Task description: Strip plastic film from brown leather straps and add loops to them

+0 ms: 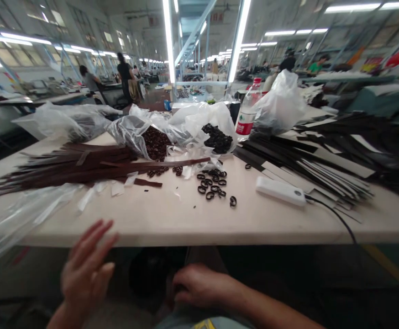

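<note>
My left hand is raised at the table's front edge, slightly blurred, fingers stretched out and holding nothing. Low over my lap, my right hand has its fingers curled in; anything inside them is hidden. Several small dark loops lie loose on the pale table. Behind them a clear bag holds brown loops, and a white bag holds black ones. Long brown strips are piled at the left, black strips at the right.
A white power strip with a black cable lies right of the loops. A red-capped bottle stands by a full plastic bag. Flat plastic film hangs over the left front edge. People are far behind.
</note>
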Demonstrator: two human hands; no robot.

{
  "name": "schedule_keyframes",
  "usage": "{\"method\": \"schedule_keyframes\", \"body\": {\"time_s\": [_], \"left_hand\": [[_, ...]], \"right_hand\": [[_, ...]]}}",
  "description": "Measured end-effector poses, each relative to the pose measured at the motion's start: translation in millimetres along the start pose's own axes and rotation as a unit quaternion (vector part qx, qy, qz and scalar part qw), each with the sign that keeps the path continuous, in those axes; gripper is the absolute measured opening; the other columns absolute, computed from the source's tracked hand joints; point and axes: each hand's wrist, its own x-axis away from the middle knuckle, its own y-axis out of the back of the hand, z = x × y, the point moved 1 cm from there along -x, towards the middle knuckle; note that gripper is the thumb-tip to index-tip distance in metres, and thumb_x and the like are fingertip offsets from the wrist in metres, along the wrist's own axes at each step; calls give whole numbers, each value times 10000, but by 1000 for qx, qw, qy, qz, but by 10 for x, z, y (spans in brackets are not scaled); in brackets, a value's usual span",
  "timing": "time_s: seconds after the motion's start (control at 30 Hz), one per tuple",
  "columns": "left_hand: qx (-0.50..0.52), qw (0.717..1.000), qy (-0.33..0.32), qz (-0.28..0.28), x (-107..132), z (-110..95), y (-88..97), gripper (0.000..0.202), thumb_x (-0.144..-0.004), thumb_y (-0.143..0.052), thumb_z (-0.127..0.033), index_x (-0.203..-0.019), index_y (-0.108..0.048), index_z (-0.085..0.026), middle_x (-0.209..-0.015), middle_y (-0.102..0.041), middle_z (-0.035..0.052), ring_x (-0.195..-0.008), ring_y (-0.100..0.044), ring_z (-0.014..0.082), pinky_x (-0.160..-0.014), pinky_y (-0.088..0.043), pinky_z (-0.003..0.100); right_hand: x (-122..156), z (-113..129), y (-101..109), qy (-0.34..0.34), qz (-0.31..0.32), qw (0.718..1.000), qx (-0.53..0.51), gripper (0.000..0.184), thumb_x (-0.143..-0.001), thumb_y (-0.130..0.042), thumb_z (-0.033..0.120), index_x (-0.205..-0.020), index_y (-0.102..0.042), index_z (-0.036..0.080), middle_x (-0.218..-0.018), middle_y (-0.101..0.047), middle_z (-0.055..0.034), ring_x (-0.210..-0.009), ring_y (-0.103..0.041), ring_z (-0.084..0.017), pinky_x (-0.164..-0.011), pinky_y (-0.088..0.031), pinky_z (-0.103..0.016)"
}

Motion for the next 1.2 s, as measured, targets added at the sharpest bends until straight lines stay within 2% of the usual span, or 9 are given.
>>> {"method": "schedule_keyframes", "body": {"time_s": [0.1,0.2,0.33,0.43,0.57,0.73,0.87,1.0,1.2], "left_hand": [[4,994,-47,95,510,10,-440,567,-880,-589,-390,-1433,-467,-353,-1406,-588,24,-1266,-570,281,-1036,-516,418],[29,990,22,135,1040,117,-743,628,-862,-613,-381,-1459,-435,-308,-1381,-614,52,-1179,-643,265,-970,-562,376],[81,972,133,174,1452,212,-844,523,-850,-603,-385,-1361,-564,-282,-1299,-676,42,-1115,-681,262,-965,-553,359],[127,952,192,202,1506,141,-828,476,-843,-608,-411,-1295,-632,-264,-1267,-694,48,-1117,-680,261,-978,-536,351],[184,923,243,236,1460,-50,-852,449,-861,-590,-451,-1253,-673,-248,-1227,-715,65,-1102,-689,250,-951,-553,320],[232,893,270,276,1529,-202,-993,384,-868,-580,-472,-1173,-726,-290,-1161,-745,47,-1079,-695,246,-953,-548,301],[248,871,270,327,1642,-220,-1113,381,-867,-574,-481,-1150,-738,-285,-1151,-748,53,-1058,-698,247,-947,-543,299],[252,861,277,343,1680,-182,-1152,379,-873,-567,-472,-1166,-727,-292,-1160,-743,48,-1078,-682,248,-970,-517,299],[253,852,302,346,1647,-159,-1120,375,-889,-546,-434,-1185,-710,-272,-1170,-730,50,-1092,-661,245,-980,-493,308]], "right_hand": [[147,155,410,36,-29,996,-75,225,-885,-600,276,-1063,-737,262,-999,-757,26,-884,-684,-136,-753,-475,-166],[176,217,870,43,-129,990,-36,200,-924,-579,287,-1030,-732,214,-950,-742,-2,-848,-668,-133,-776,-477,-189],[-4,107,1412,10,-268,956,120,175,-950,-561,249,-962,-724,187,-924,-717,-32,-797,-649,-136,-753,-458,-218],[-241,-29,1676,-28,-286,936,202,149,-943,-580,234,-993,-714,191,-974,-712,-27,-807,-654,-134,-759,-451,-217],[-575,-193,1883,-46,-286,930,228,158,-932,-586,212,-1048,-690,185,-1034,-702,-28,-799,-660,-130,-764,-460,-215],[-989,-365,2216,-89,-336,895,278,263,-991,-451,184,-1202,-606,159,-1316,-601,-90,-1128,-597,-191,-968,-414,-272],[-1336,-452,2479,-124,-337,878,316,283,-1010,-445,228,-1251,-581,170,-1325,-604,-100,-1206,-554,-211,-1049,-376,-329],[-1605,-513,2572,-157,-307,873,346,293,-975,-565,333,-1213,-607,167,-1242,-632,-87,-1137,-598,-242,-1019,-438,-486],[-1748,-569,2655,-198,-264,866,376,323,-958,-597,354,-1229,-599,177,-1278,-601,-92,-1140,-594,-252,-978,-486,-495]]}}
